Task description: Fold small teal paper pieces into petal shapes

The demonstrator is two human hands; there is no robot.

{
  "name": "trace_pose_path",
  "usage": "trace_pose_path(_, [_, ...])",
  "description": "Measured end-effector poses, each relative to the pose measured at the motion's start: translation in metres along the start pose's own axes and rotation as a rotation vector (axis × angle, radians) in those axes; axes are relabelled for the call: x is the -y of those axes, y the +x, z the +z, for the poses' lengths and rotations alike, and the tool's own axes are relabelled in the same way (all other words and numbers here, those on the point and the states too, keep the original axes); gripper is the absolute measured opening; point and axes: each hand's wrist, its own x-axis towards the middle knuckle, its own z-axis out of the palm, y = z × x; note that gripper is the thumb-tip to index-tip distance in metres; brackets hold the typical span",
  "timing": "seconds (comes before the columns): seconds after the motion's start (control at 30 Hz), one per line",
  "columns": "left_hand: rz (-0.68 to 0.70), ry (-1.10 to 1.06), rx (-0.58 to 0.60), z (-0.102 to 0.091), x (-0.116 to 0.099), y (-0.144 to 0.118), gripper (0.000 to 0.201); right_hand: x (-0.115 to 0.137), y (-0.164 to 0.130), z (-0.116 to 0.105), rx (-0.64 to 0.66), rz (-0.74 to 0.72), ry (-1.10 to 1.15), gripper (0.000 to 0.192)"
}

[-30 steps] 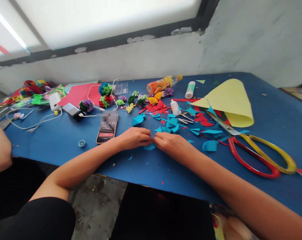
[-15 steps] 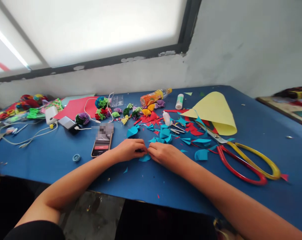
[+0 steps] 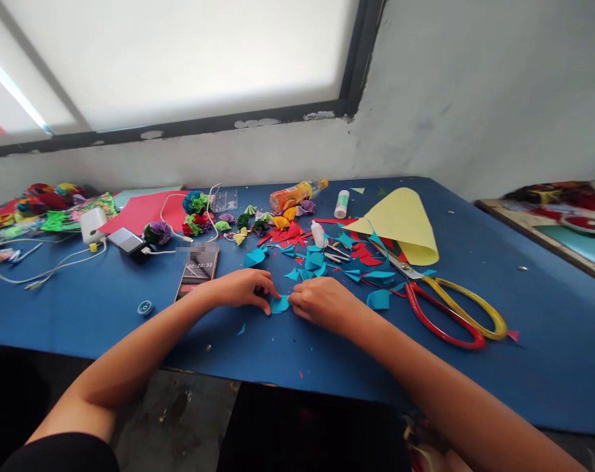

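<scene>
Near the front edge of the blue desk (image 3: 523, 341), the left hand (image 3: 241, 288) and right hand (image 3: 321, 303) pinch a small turquoise paper piece (image 3: 279, 305) between their fingertips, mid-fold by the look of it. Finished folded turquoise pieces (image 3: 313, 261) lie behind; red-and-yellow-handled scissors (image 3: 449, 311) rest rightward

Two bare forearms, a short black sleeve

Both forearms are bare from elbow to wrist, with no watch, band or ring to be seen. The left hand (image 3: 241, 288) and right hand (image 3: 321, 303) wear no gloves. A black sleeve (image 3: 65, 455) covers the left upper arm, and dark clothing shows below.
</scene>
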Motion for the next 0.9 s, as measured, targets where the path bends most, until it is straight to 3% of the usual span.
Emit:
trace_pose_path(0.1, [0.015,-0.024,0.017,-0.001,0.001,-0.001,0.037,-0.002,-0.002,-0.001,0.0,0.047,0.073,0.013])
trace_pose_path(0.3, [0.022,-0.086,0.012,-0.001,0.0,-0.003,0.046,-0.011,-0.004,0.006,-0.165,0.137,0.252,0.013])
trace_pose_path(0.47, [-0.081,-0.063,-0.128,0.008,-0.006,0.003,0.022,-0.015,0.001,0.017,-0.172,0.035,0.238,0.009])
trace_pose_path(0.57, [-0.159,-0.002,-0.211,0.014,-0.008,0.007,0.022,-0.014,0.004,0.019,-0.204,-0.003,0.15,0.011])
trace_pose_path(0.67, [-0.124,-0.001,-0.244,0.016,-0.013,0.009,0.022,-0.016,0.004,0.019,-0.227,-0.003,0.111,0.015])
trace_pose_path(0.9, [-0.165,-0.181,-0.364,0.016,-0.028,0.021,0.029,-0.031,-0.001,0.013,-0.314,0.063,0.085,0.016])
